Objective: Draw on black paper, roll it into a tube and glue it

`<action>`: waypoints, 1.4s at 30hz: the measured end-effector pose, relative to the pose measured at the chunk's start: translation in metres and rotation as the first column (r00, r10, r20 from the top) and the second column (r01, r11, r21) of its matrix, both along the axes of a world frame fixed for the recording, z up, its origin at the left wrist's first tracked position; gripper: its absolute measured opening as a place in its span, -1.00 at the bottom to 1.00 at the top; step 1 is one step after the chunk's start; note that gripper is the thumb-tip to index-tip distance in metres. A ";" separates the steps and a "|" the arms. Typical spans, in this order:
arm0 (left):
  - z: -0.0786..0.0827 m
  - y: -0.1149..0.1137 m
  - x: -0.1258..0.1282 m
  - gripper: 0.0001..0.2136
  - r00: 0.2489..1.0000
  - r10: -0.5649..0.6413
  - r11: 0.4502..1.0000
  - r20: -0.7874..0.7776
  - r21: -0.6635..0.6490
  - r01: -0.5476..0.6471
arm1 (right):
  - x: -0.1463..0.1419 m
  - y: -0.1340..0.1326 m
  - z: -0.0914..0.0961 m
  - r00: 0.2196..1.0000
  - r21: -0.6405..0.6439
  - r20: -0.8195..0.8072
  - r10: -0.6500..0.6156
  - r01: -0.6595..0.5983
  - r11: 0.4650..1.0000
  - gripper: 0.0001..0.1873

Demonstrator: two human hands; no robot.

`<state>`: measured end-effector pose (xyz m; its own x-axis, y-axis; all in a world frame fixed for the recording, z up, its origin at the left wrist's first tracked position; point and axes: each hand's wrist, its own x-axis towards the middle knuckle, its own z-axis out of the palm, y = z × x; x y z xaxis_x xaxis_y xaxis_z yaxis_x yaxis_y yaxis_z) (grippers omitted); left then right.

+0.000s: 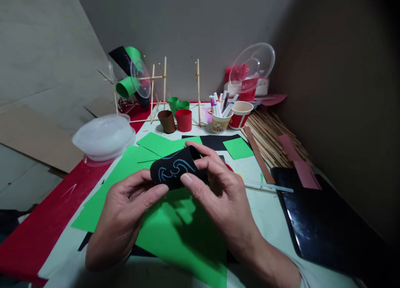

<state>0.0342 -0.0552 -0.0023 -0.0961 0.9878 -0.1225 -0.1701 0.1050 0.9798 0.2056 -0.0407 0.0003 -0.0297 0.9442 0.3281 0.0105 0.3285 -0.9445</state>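
Note:
A black paper tube (173, 169) with light blue curly lines drawn on it is held in the air, lying on its side. My left hand (125, 209) closes on its left end, thumb below and fingers behind. At the right end, my right hand (218, 192) grips it with the thumb in front and the fingers at the open rim. Beneath both hands lies a large sheet of green paper (184, 238). Smaller green pieces (162, 144) and a black strip (214, 141) rest just beyond the tube.
Brown (167, 122) and red (183, 120) paper cups stand ahead by a stick frame (165, 88). A cup of markers (221, 123) is to their right. Plastic lids (103, 136) lie left. Wooden sticks (271, 140) and a black tablet-like slab (321, 221) lie right.

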 end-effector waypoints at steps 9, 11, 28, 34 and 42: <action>0.012 0.004 -0.007 -0.77 0.989 0.144 0.985 -0.016 0.095 -0.142 | 0.011 0.006 0.007 0.994 0.024 0.110 -0.026 0.023 0.999 -0.88; 0.010 0.003 -0.009 -0.81 0.967 0.201 0.965 -0.159 0.201 -0.167 | 0.011 0.006 0.007 0.986 -0.001 0.165 0.020 -0.020 1.000 -0.87; 0.008 -0.003 -0.004 -0.87 0.789 0.070 0.885 -0.611 0.403 0.234 | 0.007 0.005 -0.001 0.901 -0.002 0.378 0.213 -0.229 0.973 -0.91; 0.009 -0.003 -0.007 -0.87 0.815 0.027 0.898 -0.579 0.372 0.234 | 0.009 0.007 0.000 0.913 0.008 0.350 0.210 -0.227 0.974 -0.95; 0.007 -0.004 -0.007 -0.87 0.823 0.038 0.908 -0.566 0.364 0.208 | 0.008 0.009 -0.001 0.928 -0.004 0.316 0.199 -0.208 0.978 -0.95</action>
<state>0.0275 -0.0592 0.0051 0.0618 0.9442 0.3237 0.3991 -0.3206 0.8590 0.2140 -0.0316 -0.0005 -0.3259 0.8971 0.2983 0.2343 0.3824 -0.8938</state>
